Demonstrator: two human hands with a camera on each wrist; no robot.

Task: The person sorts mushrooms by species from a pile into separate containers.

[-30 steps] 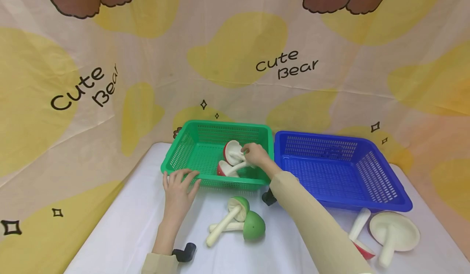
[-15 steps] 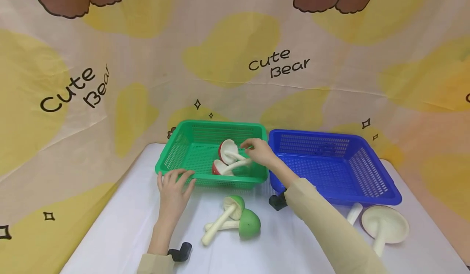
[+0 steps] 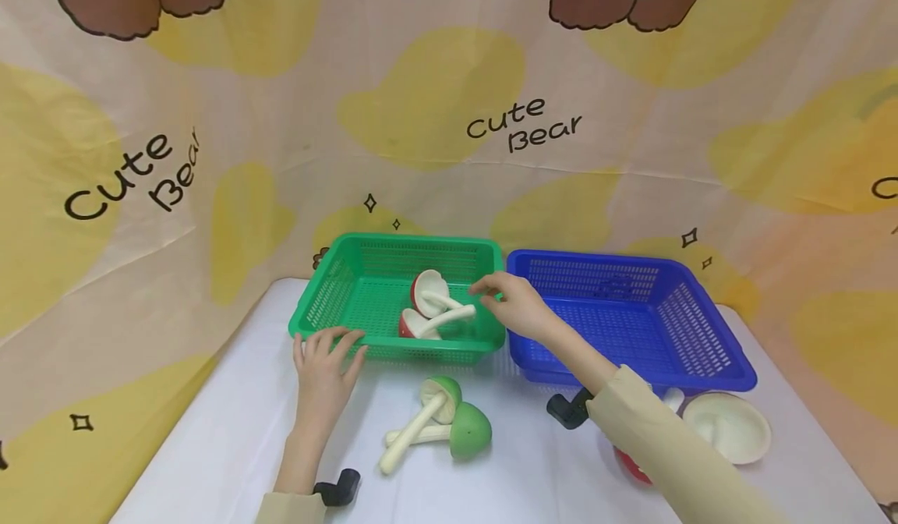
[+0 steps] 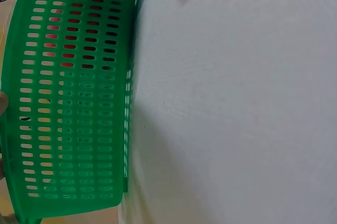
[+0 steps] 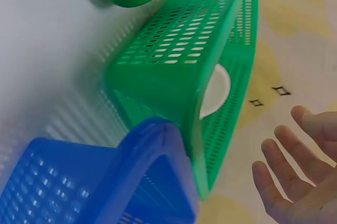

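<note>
My left hand (image 3: 326,368) rests its spread fingers on the front rim of the green basket (image 3: 414,343), near the left corner. Over that basket's right side, my right hand (image 3: 515,304) hovers with nothing in it, its fingers loosely bent. Inside lie two red-capped toy mushrooms: the rear mushroom (image 3: 429,290) shows its white underside, and the front mushroom (image 3: 414,323) points its stem right. In the right wrist view, the right hand's fingers (image 5: 284,171) are apart from the basket. Two green-capped mushrooms (image 3: 470,430) lie crossed on the white cloth in front.
A blue basket (image 3: 631,384) stands right beside the green one. In front of it lie a wide pale-bottomed mushroom (image 3: 737,426) and a red-capped mushroom (image 3: 634,468), partly covered by the right sleeve (image 3: 666,446). A patterned curtain (image 3: 421,118) hangs behind.
My right hand has drawn back to the right, away from the mushroom stems, which now lie uncovered in the green basket. The left hand stays on the rim; the view has shifted slightly.
</note>
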